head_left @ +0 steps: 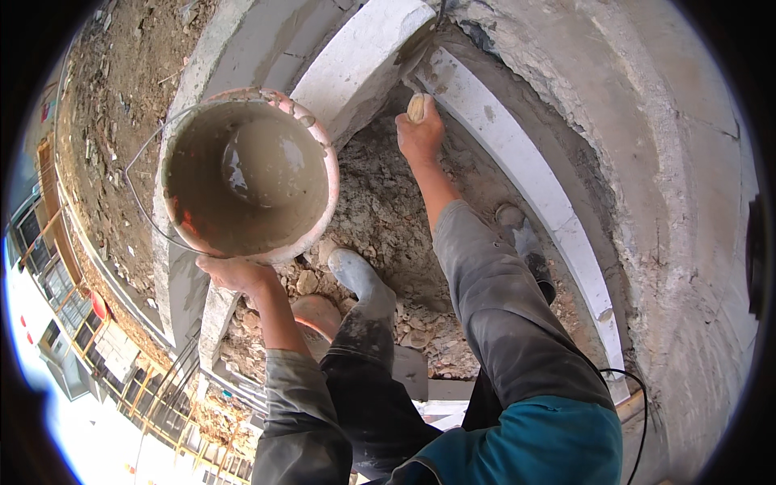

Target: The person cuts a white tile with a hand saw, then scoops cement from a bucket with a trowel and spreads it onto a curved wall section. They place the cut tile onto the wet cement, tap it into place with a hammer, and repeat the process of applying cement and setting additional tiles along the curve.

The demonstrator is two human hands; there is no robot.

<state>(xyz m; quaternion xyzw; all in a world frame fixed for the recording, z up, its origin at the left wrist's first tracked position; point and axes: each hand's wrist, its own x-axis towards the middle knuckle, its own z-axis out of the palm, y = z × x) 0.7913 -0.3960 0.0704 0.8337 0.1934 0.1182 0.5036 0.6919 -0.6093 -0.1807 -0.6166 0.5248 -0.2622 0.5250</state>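
At the left a round bucket [330,194] with an orange-pink, cement-smeared rim holds wet grey mortar [279,166]. My left hand [238,275] is closed on the near side of the bucket, with its fingers partly hidden beneath the rim. The thin wire handle [136,198] hangs out on the bucket's left. In my right hand [422,139] I grip a trowel by its wooden handle [416,108]. Its metal end reaches into the far corner where two pale block edges meet, and I cannot make out the blade clearly.
A white block strip [517,162] curves along the right, beside a rough grey wall [679,162]. Another pale block [364,48] lies beyond the bucket. My boots [356,275] stand on stony soil. A black cable [644,404] loops at lower right; a building site shows at far left.
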